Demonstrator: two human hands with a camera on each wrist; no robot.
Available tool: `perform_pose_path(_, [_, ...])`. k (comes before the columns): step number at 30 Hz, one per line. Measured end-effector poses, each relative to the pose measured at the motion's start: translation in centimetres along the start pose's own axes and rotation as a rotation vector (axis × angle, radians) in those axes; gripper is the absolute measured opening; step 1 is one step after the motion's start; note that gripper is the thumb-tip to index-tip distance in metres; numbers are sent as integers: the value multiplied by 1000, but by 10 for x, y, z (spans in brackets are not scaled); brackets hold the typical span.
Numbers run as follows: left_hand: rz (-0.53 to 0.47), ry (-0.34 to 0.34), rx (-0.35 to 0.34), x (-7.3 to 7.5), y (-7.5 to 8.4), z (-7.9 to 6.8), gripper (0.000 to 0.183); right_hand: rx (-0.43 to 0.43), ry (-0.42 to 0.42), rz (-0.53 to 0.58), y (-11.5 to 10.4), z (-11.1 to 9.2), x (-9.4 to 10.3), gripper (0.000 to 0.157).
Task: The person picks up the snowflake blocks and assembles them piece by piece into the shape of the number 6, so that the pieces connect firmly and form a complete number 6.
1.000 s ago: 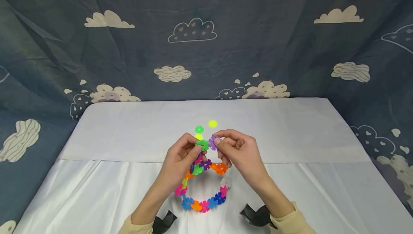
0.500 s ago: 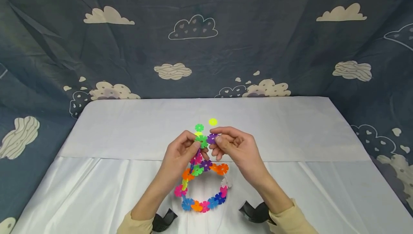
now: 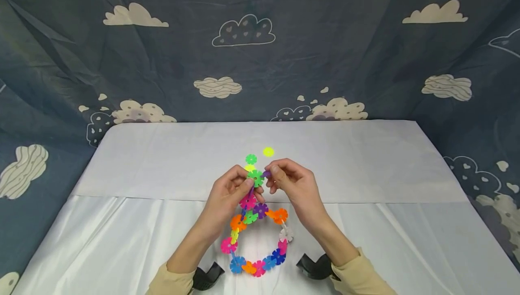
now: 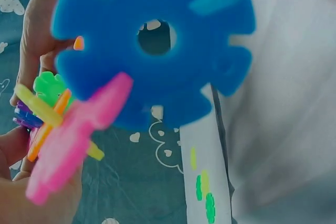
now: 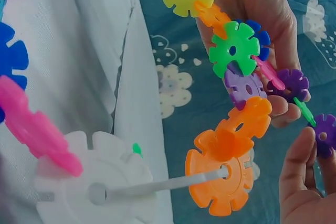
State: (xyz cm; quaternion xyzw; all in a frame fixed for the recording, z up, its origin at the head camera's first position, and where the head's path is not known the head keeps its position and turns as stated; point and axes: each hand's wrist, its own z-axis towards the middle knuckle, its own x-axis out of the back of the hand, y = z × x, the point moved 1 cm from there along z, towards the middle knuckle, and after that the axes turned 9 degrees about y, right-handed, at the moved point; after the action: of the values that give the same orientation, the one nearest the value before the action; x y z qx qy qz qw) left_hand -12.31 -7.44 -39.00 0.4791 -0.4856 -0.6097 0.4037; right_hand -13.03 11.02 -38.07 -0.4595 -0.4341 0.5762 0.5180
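In the head view my left hand (image 3: 230, 195) pinches a green snowflake disc (image 3: 256, 178) between thumb and fingers. My right hand (image 3: 298, 191) pinches a purple snowflake disc (image 3: 266, 174), turned edge-on against the green disc's right side. From the left hand hangs a ring of linked discs (image 3: 259, 268) in pink, blue, orange, yellow, white and purple. The right wrist view shows the held purple disc (image 5: 325, 135) meeting the green one (image 5: 304, 111), which joins another purple disc (image 5: 289, 85). A blue disc (image 4: 115, 19) of the ring covers much of the left wrist view.
Beyond the hands, a loose green disc (image 3: 251, 159) and two yellow discs, one (image 3: 268, 152) farther back and another (image 3: 249, 167) partly covered, lie on the white tablecloth (image 3: 162, 159). A dark cloud-print curtain (image 3: 325, 60) hangs behind. Black straps (image 3: 314, 267) sit near the wrists.
The purple disc in my right hand has turned from face-on to edge-on and come up to the green disc's edge. My left hand keeps its grip on the green disc.
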Motion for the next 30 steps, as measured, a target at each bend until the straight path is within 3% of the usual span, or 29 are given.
perform_pose_path(9, [8,-23,44,-1,-2,0,18,25,1,0,4,2,0,16])
perform_pose_path(19, [31,-35,45,-4,-3,-1,24,39,27,-7,7,5,3,18])
perform_pose_path(30, [65,-35,97,-5,-5,-1,25,13,-102,-17,9,10,7,19])
